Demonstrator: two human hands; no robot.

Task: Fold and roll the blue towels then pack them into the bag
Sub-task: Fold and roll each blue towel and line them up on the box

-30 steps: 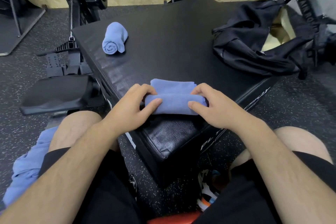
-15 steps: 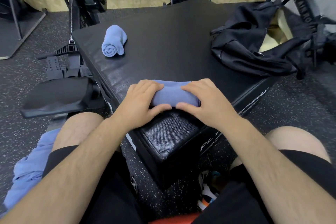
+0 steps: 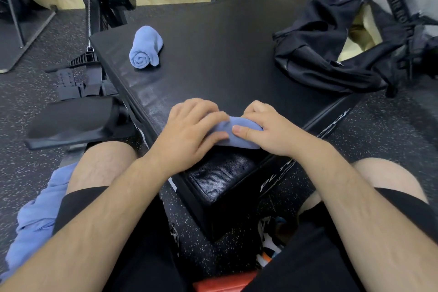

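Left hand [image 3: 189, 130] and right hand [image 3: 267, 130] grip the blue towel [image 3: 239, 136] at the near edge of the bench [image 3: 225, 42].
Both hands curl over it in the lower middle, thumbs on its near side, probably so that the roll stays tight. A finished roll [image 3: 145, 48] lies at upper left, out of the way; the black bag [image 3: 331, 54] lies at upper right.

Mostly buried under left hand [image 3: 189, 130] and right hand [image 3: 267, 128]: rolled towel [image 3: 239, 122], only a middle strip showing, both ends covered. Left fingertips [image 3: 203, 105] smeared by blur. Inside of bag [image 3: 320, 54] out of sight behind its folds. Loose towel [image 3: 40, 216] half behind the left thigh, clipped by the frame's edge. White lettering [image 3: 270, 181] on the desk [image 3: 213, 42] side unreadable, crossed by the right forearm.
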